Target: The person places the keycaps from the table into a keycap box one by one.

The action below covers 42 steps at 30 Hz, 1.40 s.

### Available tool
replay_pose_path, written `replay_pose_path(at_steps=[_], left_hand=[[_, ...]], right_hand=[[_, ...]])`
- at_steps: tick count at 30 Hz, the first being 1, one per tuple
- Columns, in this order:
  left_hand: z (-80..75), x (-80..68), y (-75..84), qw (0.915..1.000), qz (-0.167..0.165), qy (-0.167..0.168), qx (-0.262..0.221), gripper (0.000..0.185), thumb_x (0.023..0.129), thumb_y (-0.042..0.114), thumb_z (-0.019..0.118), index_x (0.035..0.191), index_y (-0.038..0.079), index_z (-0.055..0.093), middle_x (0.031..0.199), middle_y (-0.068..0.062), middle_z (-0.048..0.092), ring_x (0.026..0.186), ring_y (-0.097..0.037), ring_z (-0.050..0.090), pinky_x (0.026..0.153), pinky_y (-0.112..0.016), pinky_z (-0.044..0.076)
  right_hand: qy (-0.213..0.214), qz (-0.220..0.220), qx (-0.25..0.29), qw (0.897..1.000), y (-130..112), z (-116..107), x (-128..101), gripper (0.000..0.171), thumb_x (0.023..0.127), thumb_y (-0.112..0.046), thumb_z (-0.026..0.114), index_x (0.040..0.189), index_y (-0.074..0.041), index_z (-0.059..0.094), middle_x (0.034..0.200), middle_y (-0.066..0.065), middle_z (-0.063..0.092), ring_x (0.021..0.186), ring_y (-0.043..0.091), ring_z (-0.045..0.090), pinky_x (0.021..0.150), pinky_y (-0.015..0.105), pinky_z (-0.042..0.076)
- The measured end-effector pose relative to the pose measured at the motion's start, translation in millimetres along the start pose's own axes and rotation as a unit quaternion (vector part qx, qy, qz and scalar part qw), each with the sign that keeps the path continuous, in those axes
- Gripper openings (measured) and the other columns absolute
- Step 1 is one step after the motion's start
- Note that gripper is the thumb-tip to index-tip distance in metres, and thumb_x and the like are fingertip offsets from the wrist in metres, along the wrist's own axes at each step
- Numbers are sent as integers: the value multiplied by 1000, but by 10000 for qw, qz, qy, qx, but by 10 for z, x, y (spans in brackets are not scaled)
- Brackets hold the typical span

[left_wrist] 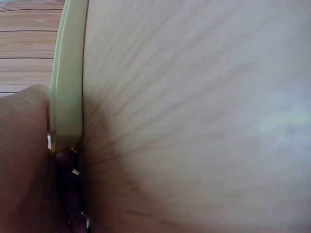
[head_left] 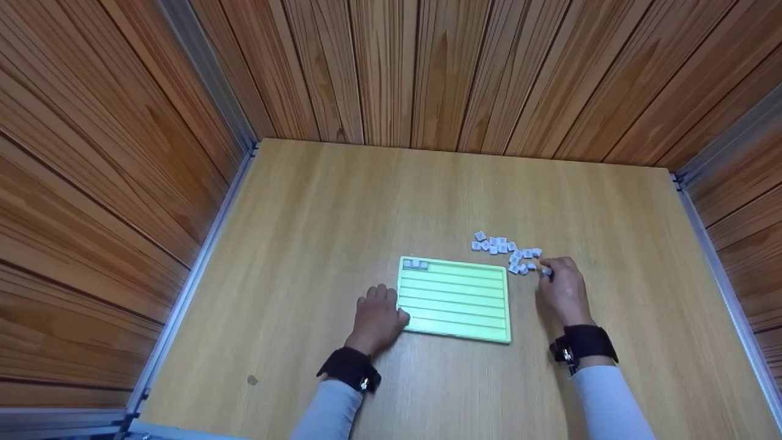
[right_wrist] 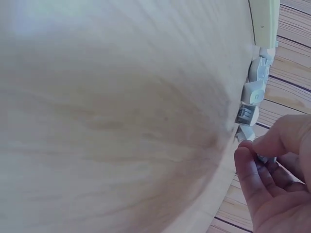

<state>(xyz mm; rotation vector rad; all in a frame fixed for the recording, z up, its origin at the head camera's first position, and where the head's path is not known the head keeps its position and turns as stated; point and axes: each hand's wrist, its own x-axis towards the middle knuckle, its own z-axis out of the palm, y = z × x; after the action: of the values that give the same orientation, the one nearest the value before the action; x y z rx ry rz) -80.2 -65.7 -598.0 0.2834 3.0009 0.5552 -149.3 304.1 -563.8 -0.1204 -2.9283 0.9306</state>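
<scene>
A light green ridged tray (head_left: 455, 299) lies flat on the table. Three pale keycaps (head_left: 415, 264) sit in a row in its top left slot. My left hand (head_left: 376, 321) holds the tray's lower left edge, thumb over the rim and fingers along the side; in the left wrist view the tray's edge (left_wrist: 68, 97) stands by the thumb. My right hand (head_left: 565, 290) pinches a grey keycap (head_left: 547, 271) between thumb and fingertips, right of the loose pile. In the right wrist view the curled fingers (right_wrist: 255, 184) partly hide it, close to other keycaps (right_wrist: 253, 92), one showing its hollow underside.
Several loose pale keycaps (head_left: 502, 245) are scattered beyond the tray's upper right corner. The wooden table (head_left: 293, 244) is bordered by metal rails and wood-plank walls (head_left: 385, 73) at the back and sides. A small dark spot (head_left: 252, 380) marks the table at the lower left.
</scene>
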Motion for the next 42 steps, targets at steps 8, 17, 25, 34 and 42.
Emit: replay_pose_path(at_steps=[8,17,25,34,42], left_hand=[[-26,18,11,9999,-77,-75,-11,20,85,30,52,88,11,47,90,-3,37,85,-23,35,70,-37,31],[-69,18,34,10000,-10,-14,-50,20,85,29,53,88,11,47,88,-3,36,82,-22,35,69,-36,31],[-56,15,43,10000,-10,-16,-28,19,86,29,52,88,11,48,89,-3,38,83,-22,36,69,-36,31],[-6,15,19,10000,-22,60,-36,17,83,27,51,85,11,45,88,-3,37,82,-22,35,68,-36,31],[65,19,-11,9999,-36,149,7,18,84,29,52,86,12,46,88,-2,37,82,-22,36,68,-36,31]], right_hand=[[221,-128,-25,9997,9,-21,-11,25,95,0,59,118,7,65,121,25,58,110,42,59,91,53,47],[263,-267,160,9992,-59,-5,2,27,92,5,61,119,5,66,119,22,59,101,36,60,85,47,49],[111,-225,365,9990,-237,38,31,22,95,-6,63,115,3,66,117,18,57,100,32,59,84,44,48],[-151,-667,267,9973,-554,165,43,28,96,-3,60,123,4,63,121,20,57,106,35,59,89,48,50],[-93,-1524,-86,9882,-755,335,49,19,88,1,71,107,2,72,107,18,66,97,35,66,83,48,54]])
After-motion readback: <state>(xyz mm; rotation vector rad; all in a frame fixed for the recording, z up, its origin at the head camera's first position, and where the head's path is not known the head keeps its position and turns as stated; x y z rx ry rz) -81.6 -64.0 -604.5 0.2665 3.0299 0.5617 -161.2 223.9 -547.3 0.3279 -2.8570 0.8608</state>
